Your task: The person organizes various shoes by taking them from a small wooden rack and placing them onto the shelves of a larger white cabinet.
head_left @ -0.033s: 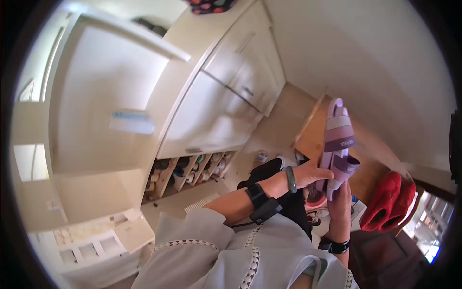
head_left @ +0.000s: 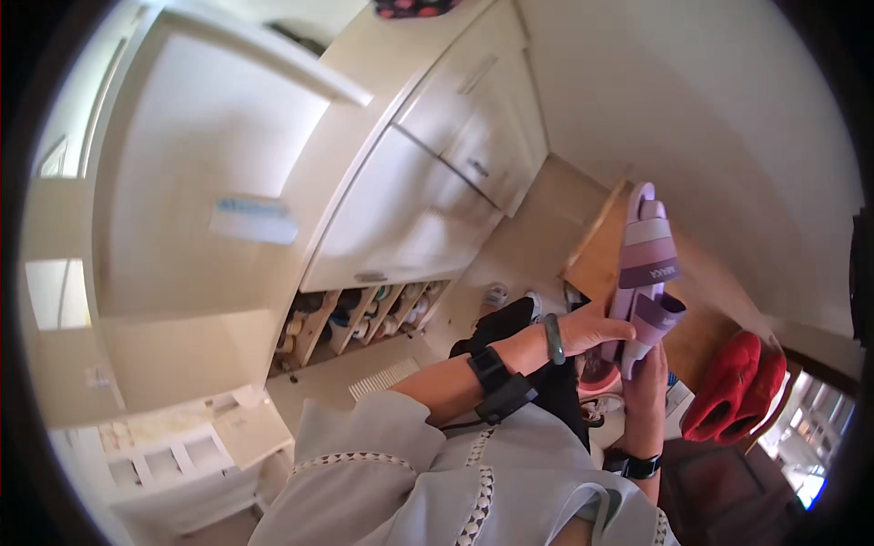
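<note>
Together, the left hand [head_left: 590, 329] and the right hand [head_left: 646, 375] grip two purple slippers [head_left: 647, 273]. Red shoes [head_left: 731, 382] lie at right.

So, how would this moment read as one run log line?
left hand: holding purple slides | right hand: at slides' lower end, grip partly hidden | nearby: red footwear, wooden surface

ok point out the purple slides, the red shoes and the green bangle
Purple slides [head_left: 647, 262]: head view, on the upper slide's strap.
Red shoes [head_left: 734, 377]: head view, on the left shoe's upper.
Green bangle [head_left: 553, 339]: head view, middle of its visible band.
</note>
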The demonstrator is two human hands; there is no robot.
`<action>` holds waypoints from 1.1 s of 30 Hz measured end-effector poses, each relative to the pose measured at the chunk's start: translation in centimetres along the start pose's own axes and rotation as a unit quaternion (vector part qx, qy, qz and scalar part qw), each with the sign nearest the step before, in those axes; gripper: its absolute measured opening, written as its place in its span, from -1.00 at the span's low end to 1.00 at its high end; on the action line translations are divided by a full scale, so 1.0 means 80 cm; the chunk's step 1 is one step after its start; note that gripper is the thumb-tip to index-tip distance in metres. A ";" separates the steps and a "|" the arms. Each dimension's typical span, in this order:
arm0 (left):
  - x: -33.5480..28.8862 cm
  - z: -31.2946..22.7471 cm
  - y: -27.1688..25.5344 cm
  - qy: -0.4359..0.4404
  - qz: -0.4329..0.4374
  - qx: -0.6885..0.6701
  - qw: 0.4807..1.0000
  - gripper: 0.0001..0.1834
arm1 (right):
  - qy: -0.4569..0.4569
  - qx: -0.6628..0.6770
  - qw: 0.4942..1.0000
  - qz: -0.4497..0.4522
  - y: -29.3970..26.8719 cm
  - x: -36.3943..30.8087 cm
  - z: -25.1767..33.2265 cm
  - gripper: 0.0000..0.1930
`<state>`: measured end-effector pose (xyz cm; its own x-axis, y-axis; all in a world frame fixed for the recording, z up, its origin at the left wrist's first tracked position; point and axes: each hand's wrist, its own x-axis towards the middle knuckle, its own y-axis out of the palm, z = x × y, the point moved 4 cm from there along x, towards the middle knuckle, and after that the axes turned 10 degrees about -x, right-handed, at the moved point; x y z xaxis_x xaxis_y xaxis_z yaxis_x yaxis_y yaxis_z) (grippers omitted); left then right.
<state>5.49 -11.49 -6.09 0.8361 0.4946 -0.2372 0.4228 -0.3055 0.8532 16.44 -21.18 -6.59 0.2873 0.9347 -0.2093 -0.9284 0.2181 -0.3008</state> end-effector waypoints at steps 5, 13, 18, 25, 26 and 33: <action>-0.014 -0.003 -0.020 0.042 -0.029 0.044 0.998 0.12 | 0.178 0.322 0.927 0.073 0.030 0.018 -0.022 -0.58; -0.092 -0.071 -0.069 0.120 0.016 -0.033 0.992 0.00 | 0.138 0.351 0.924 0.064 0.094 0.033 0.074 -0.52; -0.130 -0.119 -0.116 0.192 0.000 0.003 0.981 -0.04 | 0.103 0.419 0.885 0.176 0.167 0.039 0.123 -0.41; -0.172 -0.129 -0.188 0.128 -0.026 0.057 0.990 -0.06 | 0.207 0.448 0.840 0.227 0.255 0.023 0.129 -0.48; -0.176 -0.131 -0.191 0.114 -0.015 0.076 0.990 -0.07 | 0.210 0.458 0.838 0.209 0.259 0.031 0.131 -0.50; -0.209 -0.137 -0.147 0.212 -0.066 0.161 0.962 -0.07 | 0.224 0.476 0.825 0.208 0.260 0.021 0.107 -0.59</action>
<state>-17.29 -7.22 -7.04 0.5798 0.8122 -0.0645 0.6585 -0.4205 0.6242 -4.38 -12.64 -5.25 -0.2420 0.8334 -0.4968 -0.6722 0.2252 0.7053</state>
